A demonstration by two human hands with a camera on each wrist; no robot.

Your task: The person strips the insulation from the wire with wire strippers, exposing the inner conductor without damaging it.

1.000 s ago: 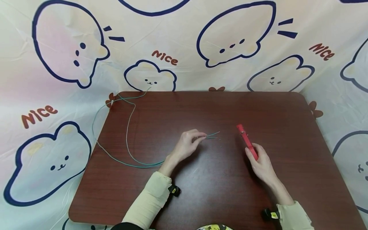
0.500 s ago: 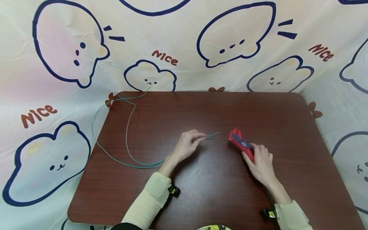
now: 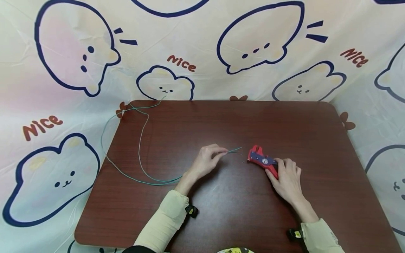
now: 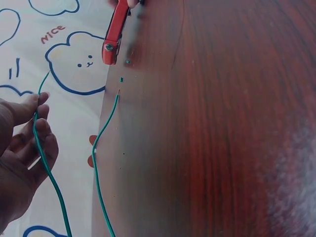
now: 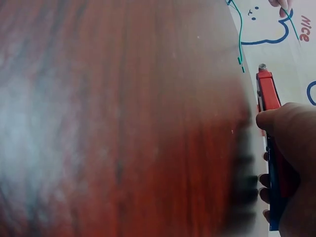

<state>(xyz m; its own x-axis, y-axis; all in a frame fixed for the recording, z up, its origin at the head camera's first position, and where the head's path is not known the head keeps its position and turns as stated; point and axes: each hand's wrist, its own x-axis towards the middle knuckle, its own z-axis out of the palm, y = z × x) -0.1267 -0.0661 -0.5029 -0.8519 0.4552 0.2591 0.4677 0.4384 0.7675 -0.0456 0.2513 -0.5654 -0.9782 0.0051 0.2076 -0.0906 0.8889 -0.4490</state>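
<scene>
My left hand (image 3: 205, 160) pinches a thin green wire (image 4: 53, 175) between thumb and finger, its free end sticking out past the fingertips. A second green wire (image 4: 96, 155) lies beneath on the table, with a bare copper-coloured tip. In the head view, both wires loop back to the far left corner. My right hand (image 3: 287, 181) grips a red and blue wire stripper (image 3: 263, 160) by its handles, the jaws pointing toward the wire ends, a short gap away. Small green insulation bits (image 4: 121, 79) lie between the tool and the second wire's tip.
The brown wooden table (image 3: 227, 203) has rounded corners. A cloth printed with cartoon bears (image 3: 166, 84) hangs behind it and at both sides. The loop of green wire (image 3: 102, 137) hangs partly over the table's left edge.
My right hand has turned the wire stripper from its narrow edge so its blue side faces up, and brought its head left, nearer the wire ends. The left hand has barely moved.
</scene>
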